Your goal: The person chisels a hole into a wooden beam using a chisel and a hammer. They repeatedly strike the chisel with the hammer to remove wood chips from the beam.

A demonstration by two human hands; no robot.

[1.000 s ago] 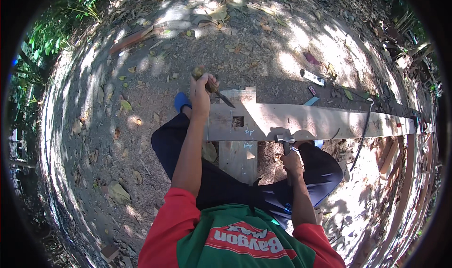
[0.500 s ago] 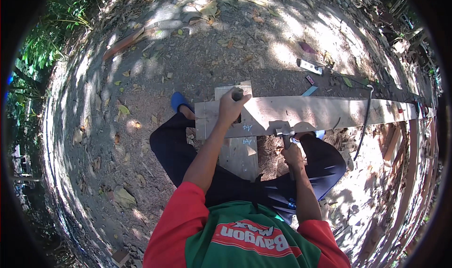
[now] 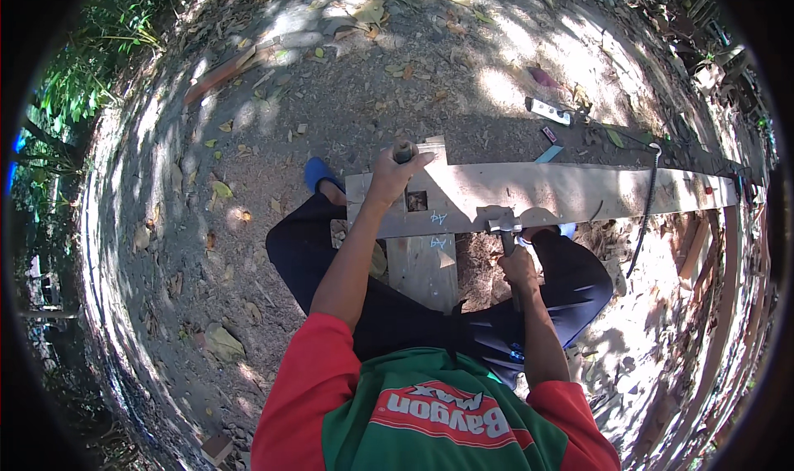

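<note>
My left hand point(image 3: 387, 181) is wrapped round the upright, round handle of a chisel point(image 3: 403, 151), whose blade is hidden beneath the hand. It is above the left part of a long pale wooden board point(image 3: 513, 186). Just right of that wrist, a square hole point(image 3: 416, 200) shows in the board. My right hand point(image 3: 519, 268) grips the handle of a hammer point(image 3: 502, 222), its metal head over the board's near edge. Blue marks lie beside the hole and on a second plank point(image 3: 418, 272) that crosses under the board.
Beyond the board lie a white power strip point(image 3: 547, 111), a small dark red item point(image 3: 549, 134) and a light blue flat piece point(image 3: 548, 154). A black cable point(image 3: 648, 198) loops over the board's right part. My blue-shod foot point(image 3: 321, 173) is by its left end. A reddish timber piece point(image 3: 219, 76) lies far left.
My left hand and the chisel have shifted left, away from the square hole, which now shows. The hammer has moved only slightly, and my right hand still grips it.
</note>
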